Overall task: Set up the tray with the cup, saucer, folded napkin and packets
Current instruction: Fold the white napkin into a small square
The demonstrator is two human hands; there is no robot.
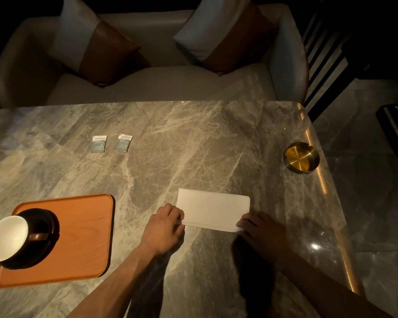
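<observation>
We look down on one grey veined marble surface (193,138), and past its far edge stands one pale upholstered sofa (161,86) carrying two white-and-brown cushions, one at the left (94,47) and one at the right (223,35). On the near left of the surface lies one orange wooden tray with rounded corners (78,244); on its left part sits one dark round saucer (48,228), and on that saucer one dark cup with a white inside (6,236), its handle turned toward the tray's middle. To the right of the tray, apart from it, lies one white folded napkin (213,208), a flat rectangle resting on the surface and not on the tray. Our two hands meet it at its near edge: the left hand (163,228) has its fingers curled onto the near left corner, pinching the layers there, and the right hand (260,230), in shadow, has its fingertips closed on the near right corner. Near the right edge of the surface stands one round brass-coloured ashtray (301,157). Toward the far left lie two small teal-and-white packets, side by side but not touching, the left packet (98,143) and the right packet (123,143), both well apart from the tray.
</observation>
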